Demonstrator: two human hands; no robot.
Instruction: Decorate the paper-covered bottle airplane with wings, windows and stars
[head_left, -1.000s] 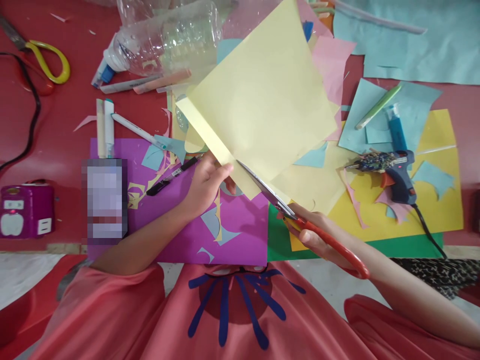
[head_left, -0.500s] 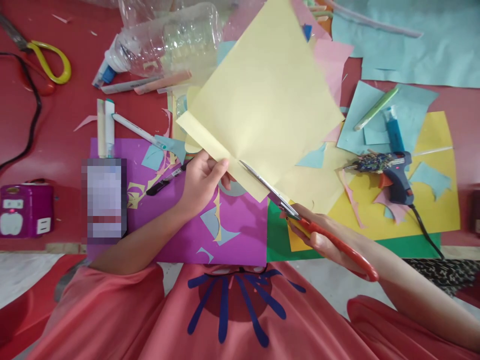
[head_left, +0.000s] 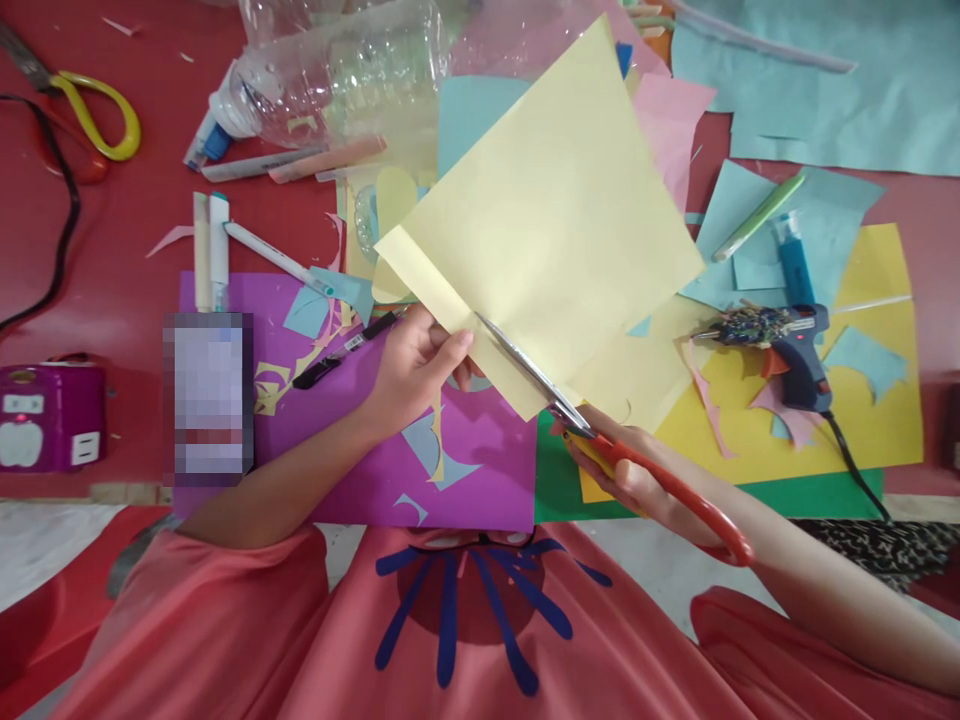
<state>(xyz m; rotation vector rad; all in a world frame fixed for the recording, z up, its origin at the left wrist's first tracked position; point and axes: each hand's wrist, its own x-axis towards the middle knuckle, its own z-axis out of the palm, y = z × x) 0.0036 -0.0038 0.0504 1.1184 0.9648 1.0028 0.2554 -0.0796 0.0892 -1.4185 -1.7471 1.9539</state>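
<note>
Head: cream sheet [head_left: 555, 220] overlaps blue paper [head_left: 474, 115]; bottle [head_left: 296, 105] nearby.

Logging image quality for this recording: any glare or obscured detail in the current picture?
Head view: bright glints on the clear plastic bottle; head view: the pale yellow sheet reads bright, without harsh glare; head view: a pixelated block hides detail.

I can see the left arm [head_left: 292, 480] and right arm [head_left: 825, 600] reaching in and slanting toward each other. The left hand [head_left: 416, 370] is pinched tight, thumb against curled fingers. The right hand [head_left: 637, 470] is closed too, fingers bent. The two hands are apart, the left a bit farther forward.
</note>
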